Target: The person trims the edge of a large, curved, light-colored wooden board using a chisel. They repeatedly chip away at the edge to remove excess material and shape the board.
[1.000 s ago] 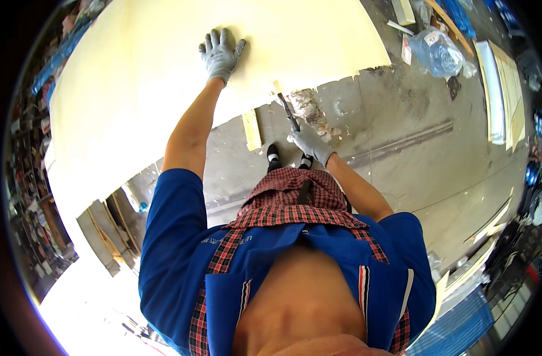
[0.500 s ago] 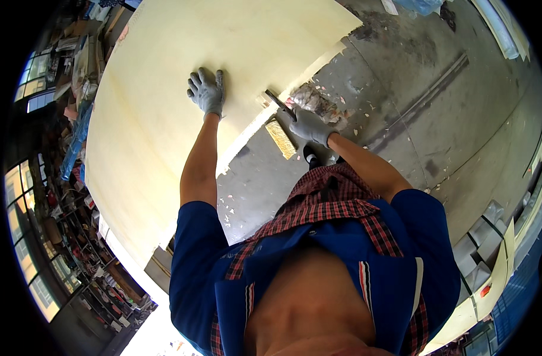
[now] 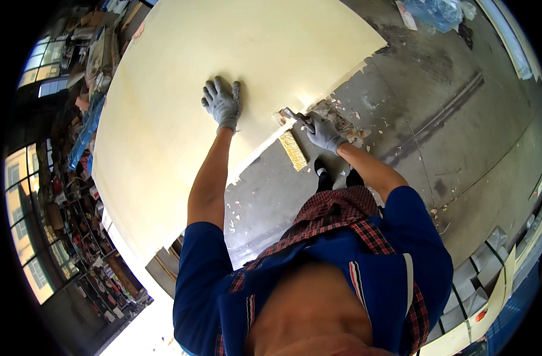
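A large cream-coloured sheet point(image 3: 182, 118) with a ragged near-right edge spreads out before me. My left hand point(image 3: 223, 108), in a grey glove, lies flat on it with the fingers spread. By the ragged edge, my right hand point(image 3: 324, 132), also gloved, is closed around a narrow dark hand tool point(image 3: 291, 113). Its far end is at the sheet's edge, beside a small brownish patch point(image 3: 281, 118); its exact kind is too small to make out. A yellow, rough-faced block point(image 3: 294, 151) sits just below that edge, near my right hand.
Beyond my right hand lies a crumpled bundle point(image 3: 336, 118) among scattered scraps on the grey floor point(image 3: 366, 172). Blue plastic point(image 3: 437, 13) is at the far right. Cluttered shelving point(image 3: 75, 225) lines the left side. Strapped grey packages point(image 3: 478, 267) are at the lower right.
My view has shifted, so the sheet and both hands appear lower and farther right. The tool has turned in my right hand's grip and less of it shows. My left hand stays flat.
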The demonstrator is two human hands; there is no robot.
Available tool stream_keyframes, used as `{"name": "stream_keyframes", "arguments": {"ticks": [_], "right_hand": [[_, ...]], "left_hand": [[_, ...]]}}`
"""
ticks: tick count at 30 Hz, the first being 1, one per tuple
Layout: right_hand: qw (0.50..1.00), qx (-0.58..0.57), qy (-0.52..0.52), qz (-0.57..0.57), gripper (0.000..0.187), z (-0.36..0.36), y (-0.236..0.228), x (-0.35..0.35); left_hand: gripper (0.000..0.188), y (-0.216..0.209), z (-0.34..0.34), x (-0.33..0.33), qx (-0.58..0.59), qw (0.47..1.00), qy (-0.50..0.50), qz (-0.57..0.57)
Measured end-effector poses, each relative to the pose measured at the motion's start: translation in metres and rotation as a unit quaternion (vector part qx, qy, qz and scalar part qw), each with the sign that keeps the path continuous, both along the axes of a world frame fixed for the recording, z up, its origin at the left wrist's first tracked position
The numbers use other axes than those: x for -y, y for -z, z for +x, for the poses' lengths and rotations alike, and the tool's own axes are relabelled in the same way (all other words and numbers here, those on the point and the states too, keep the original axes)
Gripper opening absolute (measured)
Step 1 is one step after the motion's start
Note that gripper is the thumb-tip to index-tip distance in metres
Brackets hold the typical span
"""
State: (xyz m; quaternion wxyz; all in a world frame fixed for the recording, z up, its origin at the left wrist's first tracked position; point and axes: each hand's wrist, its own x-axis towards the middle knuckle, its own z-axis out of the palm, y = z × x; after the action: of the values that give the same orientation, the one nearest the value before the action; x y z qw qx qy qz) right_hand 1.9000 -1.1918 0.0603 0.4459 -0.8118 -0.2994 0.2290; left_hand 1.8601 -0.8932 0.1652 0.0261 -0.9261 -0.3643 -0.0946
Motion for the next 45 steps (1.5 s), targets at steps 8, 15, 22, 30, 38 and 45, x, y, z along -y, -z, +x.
{"name": "stream_keyframes", "arguments": {"ticks": [8,15,22,30,38,45], "right_hand": [[0.715,-0.68,-0.089,0.136,0.017,-0.007,-0.075,0.026],[0.254,-0.888,-0.136,0.358,0.016,-0.034,-0.116,0.009],[0.013,-0.904,-0.134,0.406,0.015,-0.041,-0.116,0.012],[0.999,-0.003,0.048,0.016,0.028,-0.029,-0.037,0.025],[0.151,-0.88,-0.157,0.422,0.009,-0.052,-0.074,0.011],[0.52,-0.757,-0.076,0.389,0.016,-0.058,-0.045,0.007]], "left_hand": [[0.074,-0.007,0.006,0.001,0.022,0.999,0.024,-0.012],[0.076,-0.001,0.006,-0.002,0.022,1.0,0.013,-0.004],[0.074,-0.003,0.002,0.005,0.03,0.999,0.04,-0.012],[0.077,0.008,-0.001,-0.007,-0.006,0.999,0.043,-0.015],[0.077,0.019,-0.005,-0.034,-0.026,0.998,0.061,-0.019],[0.075,0.02,-0.002,-0.03,-0.015,0.996,0.082,-0.033]]}}
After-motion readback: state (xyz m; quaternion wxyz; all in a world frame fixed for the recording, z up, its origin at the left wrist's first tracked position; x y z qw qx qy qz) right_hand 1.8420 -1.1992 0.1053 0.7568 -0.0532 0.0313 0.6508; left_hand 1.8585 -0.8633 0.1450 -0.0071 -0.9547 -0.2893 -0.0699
